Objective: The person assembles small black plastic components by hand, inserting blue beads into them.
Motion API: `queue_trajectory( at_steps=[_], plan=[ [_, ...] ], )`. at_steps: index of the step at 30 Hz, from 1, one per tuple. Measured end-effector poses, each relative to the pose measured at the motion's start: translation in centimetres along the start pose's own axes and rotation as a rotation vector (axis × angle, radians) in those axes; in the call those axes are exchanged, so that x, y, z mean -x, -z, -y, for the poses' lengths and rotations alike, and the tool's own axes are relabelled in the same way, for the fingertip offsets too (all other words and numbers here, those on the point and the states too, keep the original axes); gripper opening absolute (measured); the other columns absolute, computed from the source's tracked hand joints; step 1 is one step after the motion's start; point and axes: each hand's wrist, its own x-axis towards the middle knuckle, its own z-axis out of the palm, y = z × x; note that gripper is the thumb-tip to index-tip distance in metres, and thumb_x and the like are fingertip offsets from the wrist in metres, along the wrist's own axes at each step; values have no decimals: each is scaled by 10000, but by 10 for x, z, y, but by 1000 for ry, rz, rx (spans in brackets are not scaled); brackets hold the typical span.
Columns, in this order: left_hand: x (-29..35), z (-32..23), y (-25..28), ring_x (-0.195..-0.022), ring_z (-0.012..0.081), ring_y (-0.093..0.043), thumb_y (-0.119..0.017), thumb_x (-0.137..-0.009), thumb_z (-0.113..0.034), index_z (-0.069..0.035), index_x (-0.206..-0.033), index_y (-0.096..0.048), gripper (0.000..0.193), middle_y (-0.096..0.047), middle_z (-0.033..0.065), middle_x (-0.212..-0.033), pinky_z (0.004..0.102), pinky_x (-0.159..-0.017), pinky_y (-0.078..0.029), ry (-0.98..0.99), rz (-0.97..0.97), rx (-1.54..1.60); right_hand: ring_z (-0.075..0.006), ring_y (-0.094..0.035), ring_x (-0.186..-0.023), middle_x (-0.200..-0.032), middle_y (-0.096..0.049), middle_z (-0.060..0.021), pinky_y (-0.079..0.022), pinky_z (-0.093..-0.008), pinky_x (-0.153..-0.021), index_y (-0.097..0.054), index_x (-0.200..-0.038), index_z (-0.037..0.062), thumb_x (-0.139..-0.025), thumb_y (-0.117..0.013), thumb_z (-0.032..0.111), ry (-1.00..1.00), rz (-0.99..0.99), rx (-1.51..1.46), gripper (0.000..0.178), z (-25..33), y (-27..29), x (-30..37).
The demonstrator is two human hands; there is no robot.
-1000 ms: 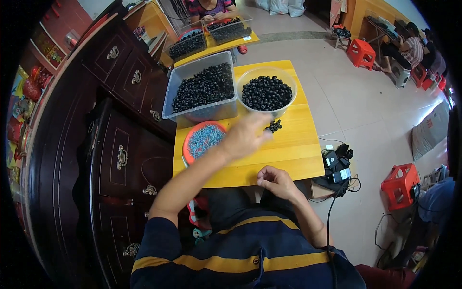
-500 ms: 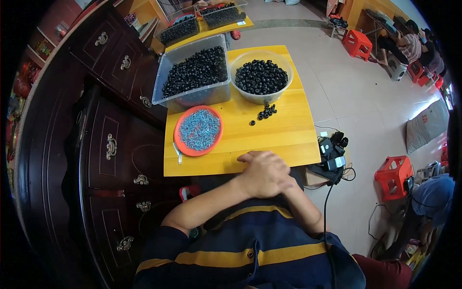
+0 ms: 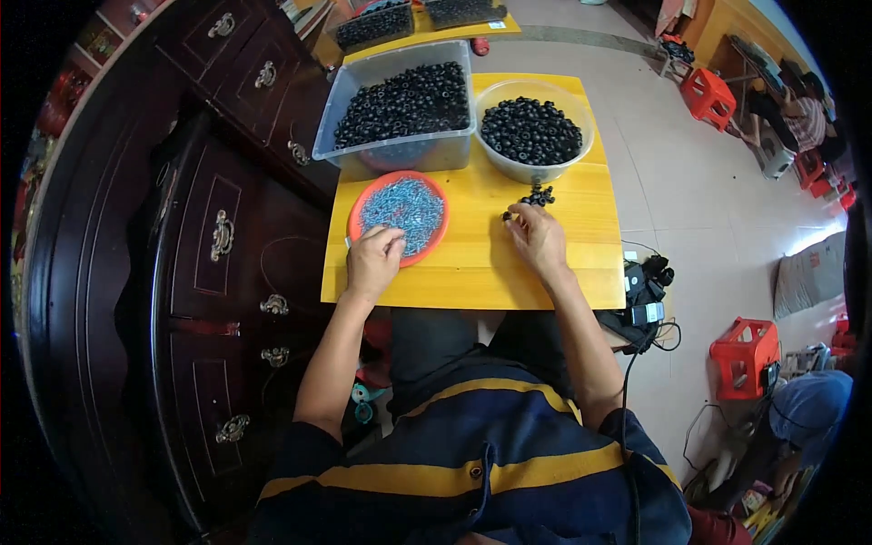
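My left hand (image 3: 372,261) rests over the near left rim of an orange-red plate (image 3: 356,204), thumb and fingers pinched together; whatever they hold is hidden. Small blue-silver metal pieces, apparently screws (image 3: 404,202), cover the plate. Beyond the plate, my right hand (image 3: 540,241) reaches across the yellow tabletop (image 3: 472,263), its thumb and fingertips closed at a small black round part (image 3: 507,216). Just past those fingers lies a little group of similar black parts (image 3: 542,194). More fill a round clear tub (image 3: 574,162) and a larger rectangular clear bin (image 3: 400,154).
A dark wooden cabinet (image 3: 213,291) with metal handles stands close on my left. Past the table's right edge are black cables and adapters (image 3: 647,291) and a red stool (image 3: 747,354). Other people sit at the far right. A second yellow table (image 3: 454,32) holds more bins.
My hands were clasped together at the table's near edge. They have parted: the left went to the plate, the right to the loose black parts. The view has shifted slightly.
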Motion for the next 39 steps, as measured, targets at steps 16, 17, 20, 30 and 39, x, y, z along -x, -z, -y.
queue_trajectory(
  at_steps=[16,17,20,30,39],
  plan=[
    [-17,12,-17,-844,329,-658,-727,-784,-128,-76,-905,-747,133,-666,112,-870,433,-746,-527,-91,180,-258,-343,-654,-850,-882,-665,-137,-530,-451,-724,-639,-904,62,-838,-708,180,169,-146,164,151,-3,-29,-5],
    [-18,13,-17,-844,329,-658,-727,-784,-128,-76,-905,-747,133,-666,112,-870,433,-746,-527,-94,176,-257,-347,-655,-838,-872,-665,-146,-523,-453,-718,-628,-921,56,-845,-711,180,158,-107,143,167,-3,-27,-3],
    [-19,12,-16,-842,328,-658,-723,-781,-117,-71,-884,-735,113,-660,112,-857,444,-739,-522,-118,174,-249,-358,-653,-805,-857,-665,-161,-511,-457,-702,-607,-952,50,-867,-711,191,96,-66,57,195,-1,-22,4],
    [-12,15,-16,-854,337,-650,-688,-832,-100,-66,-885,-710,67,-658,116,-863,431,-737,-524,-73,77,-49,-312,-685,-861,-948,-687,-178,-533,-367,-782,-619,-1073,14,-907,-670,106,-129,-76,-336,197,2,-11,39],
    [-18,13,-18,-859,334,-642,-701,-808,-116,-67,-824,-715,54,-669,105,-883,447,-781,-519,-150,187,-151,-293,-686,-871,-950,-688,-156,-535,-360,-794,-653,-1080,17,-880,-680,91,-117,-78,-403,215,4,-11,37]
  ],
)
